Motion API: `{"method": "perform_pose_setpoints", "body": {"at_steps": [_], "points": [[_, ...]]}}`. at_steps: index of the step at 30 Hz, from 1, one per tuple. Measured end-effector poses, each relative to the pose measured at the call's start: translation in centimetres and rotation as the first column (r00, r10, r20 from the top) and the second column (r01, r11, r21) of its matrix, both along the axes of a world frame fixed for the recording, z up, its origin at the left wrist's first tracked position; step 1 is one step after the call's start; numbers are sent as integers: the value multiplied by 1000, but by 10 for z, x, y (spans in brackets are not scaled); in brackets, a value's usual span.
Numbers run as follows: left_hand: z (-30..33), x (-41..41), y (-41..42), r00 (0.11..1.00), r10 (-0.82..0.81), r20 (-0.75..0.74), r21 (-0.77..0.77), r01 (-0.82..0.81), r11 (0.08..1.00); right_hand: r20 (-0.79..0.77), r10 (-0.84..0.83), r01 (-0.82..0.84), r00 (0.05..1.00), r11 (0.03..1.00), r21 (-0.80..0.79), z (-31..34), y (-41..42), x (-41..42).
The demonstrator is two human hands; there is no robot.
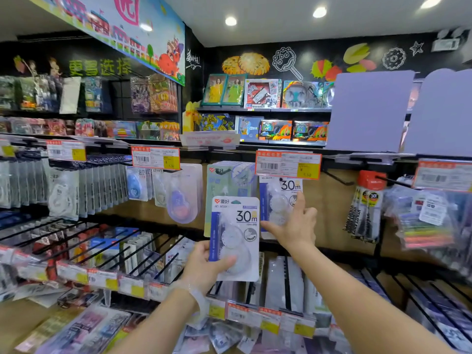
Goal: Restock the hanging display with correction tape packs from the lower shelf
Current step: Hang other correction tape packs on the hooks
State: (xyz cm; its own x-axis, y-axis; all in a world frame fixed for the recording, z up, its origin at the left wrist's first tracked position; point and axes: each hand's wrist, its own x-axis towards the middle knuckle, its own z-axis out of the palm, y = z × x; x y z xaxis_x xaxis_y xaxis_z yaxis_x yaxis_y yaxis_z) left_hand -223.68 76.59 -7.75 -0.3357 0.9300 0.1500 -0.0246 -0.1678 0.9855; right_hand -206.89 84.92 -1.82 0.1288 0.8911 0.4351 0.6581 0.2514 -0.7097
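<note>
Hands (pixel 204 261) (pixel 296 223) grip packs (pixel 236 236) (30m) (pixel 278 200)

Bare forearms; left wrist bracelet (pixel 198 297) (pale, translucent).

Correction tape pack (pixel 235 238): glossy clear plastic blister, white card backing. Hooks (pixel 334 178): black metal.
</note>
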Motion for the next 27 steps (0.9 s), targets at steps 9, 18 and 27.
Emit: {"method": "perform_pose_setpoints", "body": {"at_steps": [9,18,27], "points": [[-5,8,17,999,-42,18,-9,42,999,52,-7,9,999,1000,-28,-13,8,6],[-4,47,12,995,-100,15,18,99,995,-77,355,-362,932,924,-121,-37,-62,35],[17,72,-17,987,-11,-159,185,41,982,-62,300,-298,952,954,44,-20,-95,55]]}}
